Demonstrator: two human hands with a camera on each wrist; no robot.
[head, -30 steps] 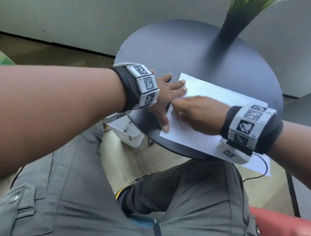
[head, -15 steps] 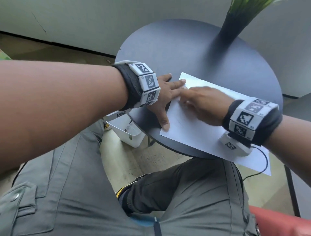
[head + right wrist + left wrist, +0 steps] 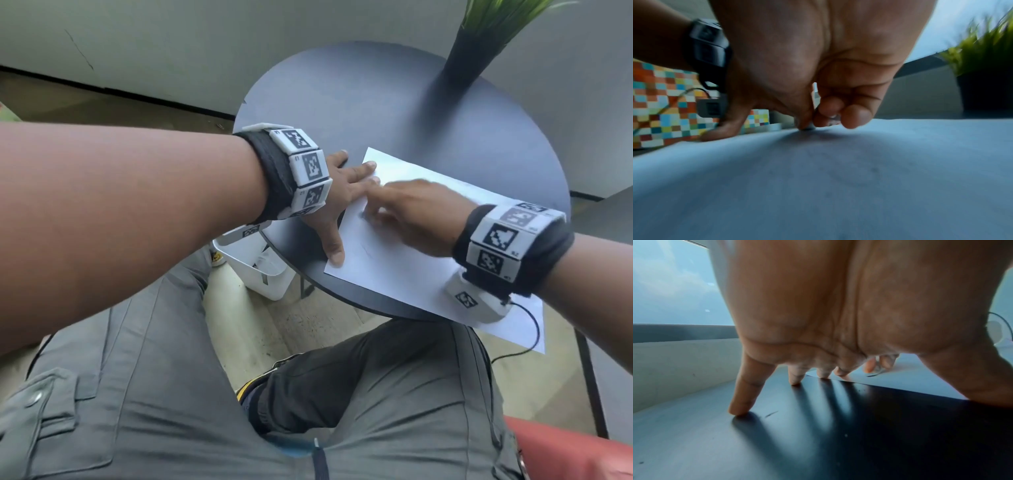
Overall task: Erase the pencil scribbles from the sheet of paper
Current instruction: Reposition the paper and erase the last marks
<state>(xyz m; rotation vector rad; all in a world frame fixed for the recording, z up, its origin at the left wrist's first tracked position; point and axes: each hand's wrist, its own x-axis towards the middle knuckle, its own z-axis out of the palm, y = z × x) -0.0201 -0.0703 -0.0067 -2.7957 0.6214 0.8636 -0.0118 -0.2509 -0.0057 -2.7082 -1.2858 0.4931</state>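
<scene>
A white sheet of paper (image 3: 404, 270) lies on the round dark table (image 3: 359, 102), its near corner hanging over the edge. My left hand (image 3: 346, 205) lies flat with fingers spread. Its thumb and two fingertips (image 3: 842, 373) press the sheet's left edge; the other fingertips rest on the table. My right hand (image 3: 371, 212) pinches a small grey eraser (image 3: 807, 127) between thumb and fingers. The eraser's tip presses on the paper close to the left hand. Faint pencil scribbles (image 3: 368, 248) show just below the right hand's fingers, and a dark mark (image 3: 872, 375) lies by the eraser.
A black pot with green grass-like leaves (image 3: 469, 51) stands at the table's far right. A white bin (image 3: 260, 270) sits on the floor under the table's left edge. My knees are under the near edge, and a red seat (image 3: 565, 452) shows at bottom right.
My right hand has slid the eraser away along the paper and back toward me, a rubbing stroke. The left hand has stayed pressed on the sheet's edge.
</scene>
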